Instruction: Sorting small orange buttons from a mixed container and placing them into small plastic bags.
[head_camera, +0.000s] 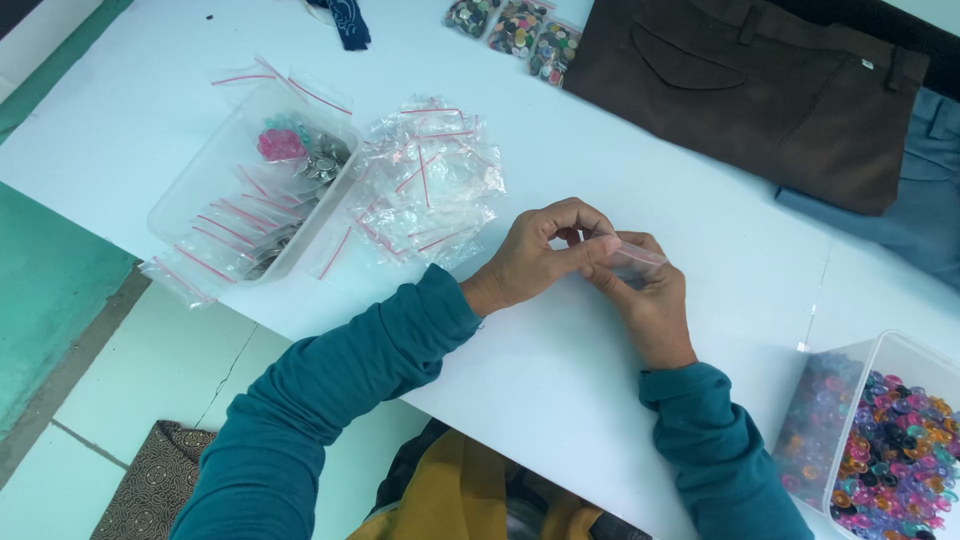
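**A:** What do I have in the hands right now?

**B:** I see both hands meeting just right of the frame's centre, over the white table (560, 390). My left hand (535, 260) has thumb and forefinger pressed together on the near end of a small clear zip bag (632, 252). My right hand (650, 300) pinches the same bag from below, fingers curled up around it.

**A:** So where does the bag sit against the grip?

**B:** It lies between the two sets of fingertips, its pink strip running to the right past my left thumb and across the top of my right fingers. It is held off the table. I cannot tell whether anything is inside it.

**A:** And around it?

**B:** A loose pile of empty zip bags (425, 180) lies upper left of the hands, just beside a clear tub (215, 160) holding more bags and some pink and silvery buttons. At lower right a second clear tub (905, 350) is full of coloured buttons (900, 450). Brown trousers (750, 80) lie along the upper right, well apart from the hands
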